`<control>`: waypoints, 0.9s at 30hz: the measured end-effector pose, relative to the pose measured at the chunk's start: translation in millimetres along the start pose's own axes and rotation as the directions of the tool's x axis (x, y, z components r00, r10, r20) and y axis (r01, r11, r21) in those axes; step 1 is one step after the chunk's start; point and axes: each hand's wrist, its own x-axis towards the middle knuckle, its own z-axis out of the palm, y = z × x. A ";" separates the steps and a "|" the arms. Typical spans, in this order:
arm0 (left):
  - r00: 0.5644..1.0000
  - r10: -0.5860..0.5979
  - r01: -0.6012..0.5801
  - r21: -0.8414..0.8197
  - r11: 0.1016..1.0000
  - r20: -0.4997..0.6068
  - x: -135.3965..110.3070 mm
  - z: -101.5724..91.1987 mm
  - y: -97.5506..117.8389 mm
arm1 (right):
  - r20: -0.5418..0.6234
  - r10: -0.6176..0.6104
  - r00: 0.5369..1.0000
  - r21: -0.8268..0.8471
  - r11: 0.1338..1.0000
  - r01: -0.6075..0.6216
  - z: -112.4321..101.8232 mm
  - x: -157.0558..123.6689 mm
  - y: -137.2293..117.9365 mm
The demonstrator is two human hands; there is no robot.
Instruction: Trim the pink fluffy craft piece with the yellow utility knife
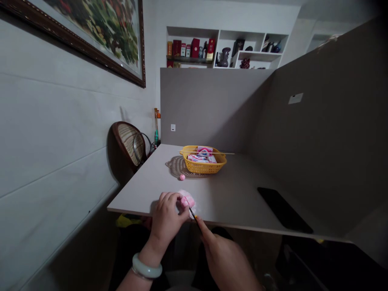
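Observation:
My left hand [166, 214] is closed around a soft pink fluffy piece [188, 200] near the table's front edge, and a pale green bangle [147, 266] circles that wrist. My right hand [224, 258] pinches a thin dark stick [192, 213] with a yellow mark near its grip, its tip touching the pink piece. A small pink ball [182, 177] lies on the tabletop [230, 198] beyond my hands. A yellow plastic basket [203, 167] holds pink-and-white packets, with a long wooden skewer [209, 152] across its top.
A black phone [283, 210] lies flat near the table's right edge. Grey partitions [212, 109] rise behind and to the right of the table. A round-backed woven chair [129, 145] stands beyond the left side, next to the white wall.

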 end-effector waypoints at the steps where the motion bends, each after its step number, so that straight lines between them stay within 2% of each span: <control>1: 1.000 0.000 0.000 0.001 1.000 0.000 0.1 0.0 -0.3 | -0.003 0.003 1.000 0.003 1.000 -0.003 0.4 3.9 -2.1; 5: 1.000 0.003 -0.003 -0.002 1.000 -0.007 0.0 0.3 -2.9 | -0.009 -0.005 1.000 0.023 1.000 0.005 0.9 13.3 -6.8; 11: 0.999 0.026 -0.026 -0.014 1.000 -0.023 -1.1 0.8 -5.1 | 0.024 -0.017 1.000 0.024 1.000 0.016 -2.0 -8.7 4.8; 18: 1.000 0.003 -0.003 -0.003 1.000 -0.028 0.6 3.0 -5.9 | -0.010 -0.012 1.000 0.013 1.000 0.012 10.1 14.4 -2.0; 24: 1.000 0.009 -0.009 -0.012 1.000 -0.023 -1.5 2.5 -7.8 | -0.001 -0.023 1.000 0.021 1.000 0.023 5.7 -3.8 7.7; 27: 1.000 0.003 -0.003 -0.013 1.000 -0.013 -1.2 2.9 -7.0 | -0.007 -0.019 1.000 0.015 1.000 0.020 6.4 3.7 4.5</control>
